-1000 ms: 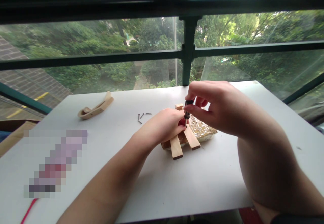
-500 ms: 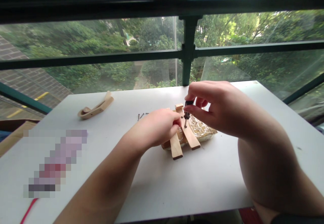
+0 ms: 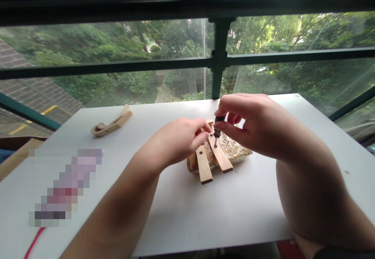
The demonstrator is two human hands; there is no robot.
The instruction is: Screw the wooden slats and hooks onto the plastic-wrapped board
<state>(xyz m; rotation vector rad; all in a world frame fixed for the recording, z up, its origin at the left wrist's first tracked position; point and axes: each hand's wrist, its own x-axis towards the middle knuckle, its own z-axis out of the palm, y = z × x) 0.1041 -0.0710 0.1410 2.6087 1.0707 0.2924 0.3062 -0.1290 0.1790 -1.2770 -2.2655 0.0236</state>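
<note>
A small screwdriver [image 3: 217, 128] with a black handle stands nearly upright in my right hand [image 3: 244, 120], its tip at a hole in a pale wooden strip [image 3: 222, 160]. My left hand [image 3: 187, 136] is curled at the upper part of this strip, thumb and forefinger close together; whatever lies between them is hidden. Left of it, a second wooden strip [image 3: 204, 169] shows a dark hole, its upper part covered by my left hand. Both strips rest on a brown block wrapped in clear plastic [image 3: 234, 146].
A curved wooden piece [image 3: 111, 125] lies at the back left of the white table [image 3: 175, 220]. A blurred-out, pixelated object [image 3: 68, 184] with a red cord [image 3: 34, 241] is at the left. Green window rails [image 3: 218, 56] stand behind the table, and a cardboard box [image 3: 22, 157] sits beyond its left edge.
My left hand has shifted slightly up and away, uncovering the hole in the left strip and now covering the loose screws behind it. My right hand and the screwdriver stay nearly in place.
</note>
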